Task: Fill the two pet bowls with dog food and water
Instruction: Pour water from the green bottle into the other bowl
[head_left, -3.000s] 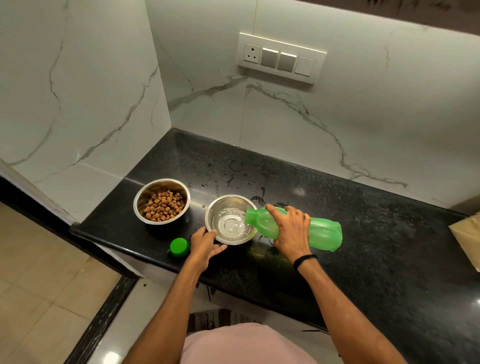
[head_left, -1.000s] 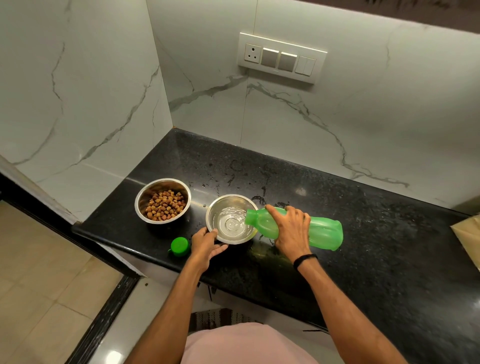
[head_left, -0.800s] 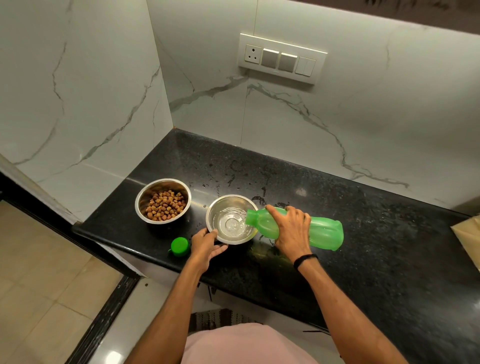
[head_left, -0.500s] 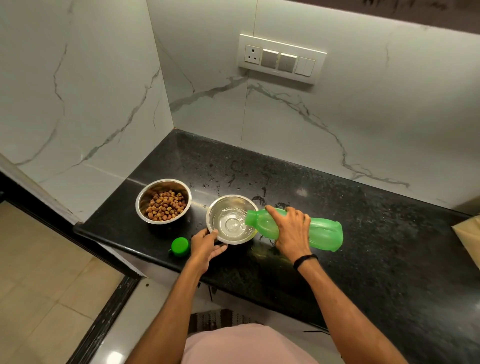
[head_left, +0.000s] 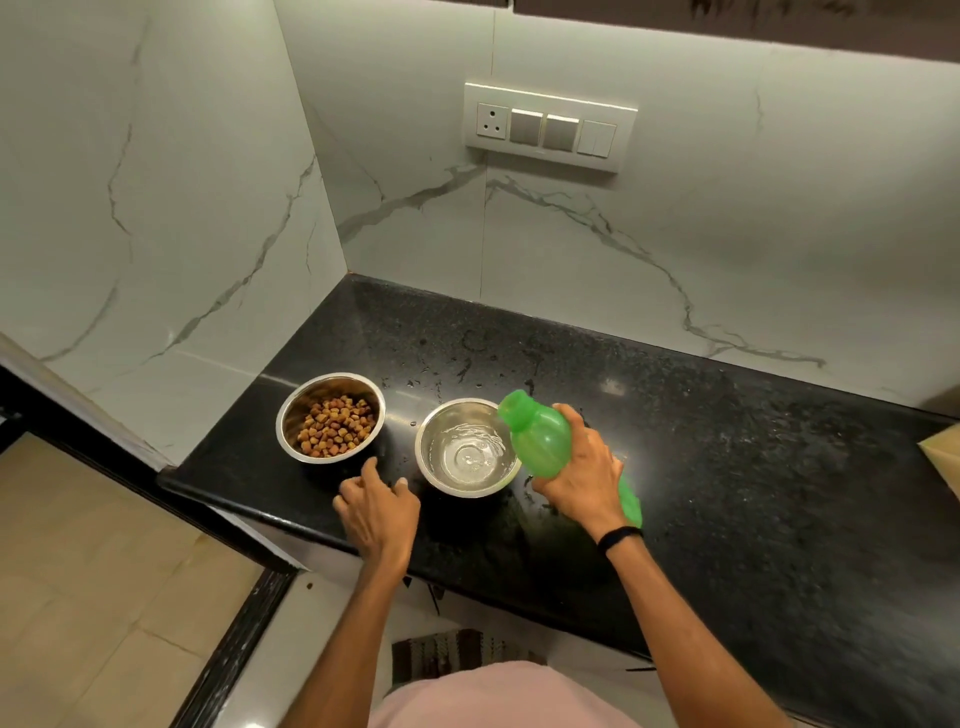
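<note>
the right hand (head_left: 579, 475) gripped the bottle (head_left: 540, 441), tilted neck-up over the right rim of the water bowl (head_left: 434, 441). the food bowl (head_left: 291, 415) stood to its left, holding kibble (head_left: 335, 425). the left hand (head_left: 379, 512) lay curled on the desk (head_left: 727, 467) near both bowls; i cannot tell if it held anything.

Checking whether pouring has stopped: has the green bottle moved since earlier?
Yes. The green bottle has tilted up, its mouth lifted above the water bowl's right rim.
</note>
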